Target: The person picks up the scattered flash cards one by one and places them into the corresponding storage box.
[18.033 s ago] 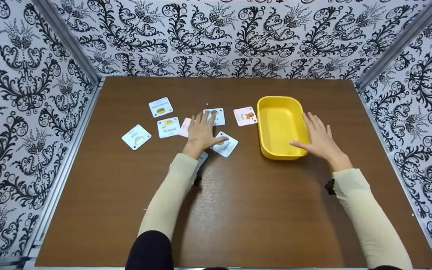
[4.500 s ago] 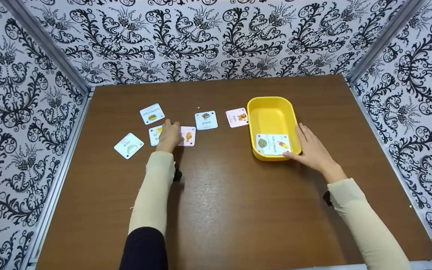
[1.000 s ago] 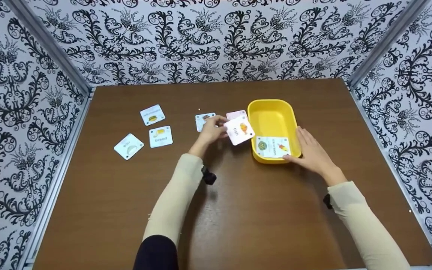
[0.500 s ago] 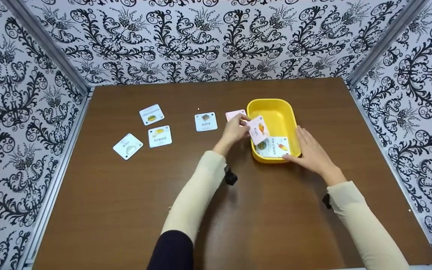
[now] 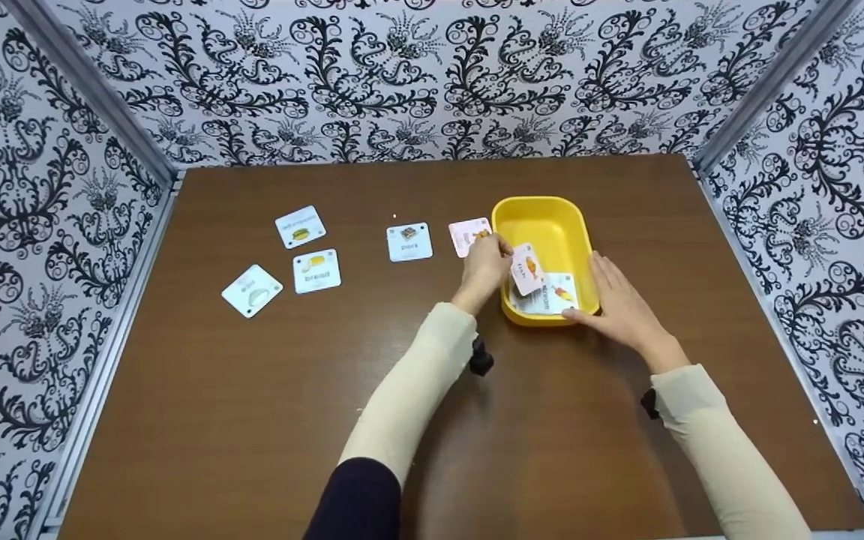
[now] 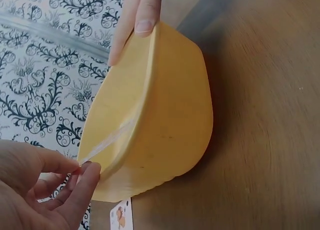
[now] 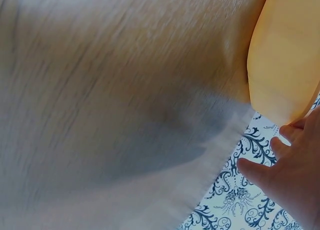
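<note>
At the left rim of the yellow tray [image 5: 546,225], the left hand [image 5: 486,264] pinches the fish card [image 5: 528,271] above the ice cream card [image 5: 561,294]; the right hand [image 5: 627,307], fingers extended, touches the right side.

Bright, even light fills the head view, laying soft shadows beside both sleeves [image 5: 411,390] on the tabletop [image 5: 252,420]; some lettering on the cards [image 5: 317,283] blurs. The left wrist view shows shadow beside the yellow tub [image 6: 175,110]; a pale haze veils the right wrist view.
</note>
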`<action>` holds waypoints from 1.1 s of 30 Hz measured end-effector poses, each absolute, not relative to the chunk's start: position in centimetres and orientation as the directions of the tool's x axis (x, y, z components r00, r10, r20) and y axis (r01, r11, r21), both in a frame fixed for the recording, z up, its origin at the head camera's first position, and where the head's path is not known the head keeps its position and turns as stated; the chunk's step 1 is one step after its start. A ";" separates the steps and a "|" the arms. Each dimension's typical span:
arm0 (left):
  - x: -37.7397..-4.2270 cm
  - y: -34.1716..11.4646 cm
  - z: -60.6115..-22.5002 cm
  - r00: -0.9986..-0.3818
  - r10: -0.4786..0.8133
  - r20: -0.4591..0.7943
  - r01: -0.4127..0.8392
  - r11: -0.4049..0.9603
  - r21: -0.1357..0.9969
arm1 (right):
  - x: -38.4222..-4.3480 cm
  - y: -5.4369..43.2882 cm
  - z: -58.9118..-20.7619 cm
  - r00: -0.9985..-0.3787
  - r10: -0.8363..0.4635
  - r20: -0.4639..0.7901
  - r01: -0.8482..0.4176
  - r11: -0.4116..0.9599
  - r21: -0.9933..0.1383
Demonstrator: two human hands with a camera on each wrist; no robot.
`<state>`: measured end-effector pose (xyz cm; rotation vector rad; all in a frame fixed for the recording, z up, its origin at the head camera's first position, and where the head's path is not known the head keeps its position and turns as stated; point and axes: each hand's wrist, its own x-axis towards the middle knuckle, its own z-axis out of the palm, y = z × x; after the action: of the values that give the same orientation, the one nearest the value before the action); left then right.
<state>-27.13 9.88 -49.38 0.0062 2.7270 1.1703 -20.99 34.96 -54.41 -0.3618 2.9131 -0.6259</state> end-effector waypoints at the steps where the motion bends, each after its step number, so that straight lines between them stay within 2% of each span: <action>1: -27.1 9.9 -49.3 -0.984 0.074 -0.164 -0.067 0.696 0.715 | -21.0 34.9 -54.4 -0.961 -0.263 -0.080 -0.207 0.884 -0.419; 10: -26.3 10.5 -48.5 -0.948 0.168 -0.271 -0.071 0.718 0.692 | -20.9 34.7 -54.5 -0.961 -0.264 -0.083 -0.208 0.886 -0.415; 19: -27.0 9.2 -47.8 -0.951 0.217 -0.218 -0.006 0.694 0.720 | -21.1 34.7 -54.4 -0.964 -0.252 -0.088 -0.191 0.882 -0.430; 26: -28.2 5.9 -48.2 -0.983 0.146 -0.111 0.021 0.693 0.720 | -21.0 34.9 -54.2 -0.966 -0.237 -0.108 -0.170 0.888 -0.428; 33: -29.2 1.3 -48.7 -0.993 0.055 -0.103 -0.042 0.657 0.753 | -21.2 34.8 -54.2 -0.962 -0.241 -0.124 -0.169 0.891 -0.422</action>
<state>-29.17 1.31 -48.71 0.0112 2.7518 1.2551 -21.22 34.82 -54.21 -0.3158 2.8850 -0.6201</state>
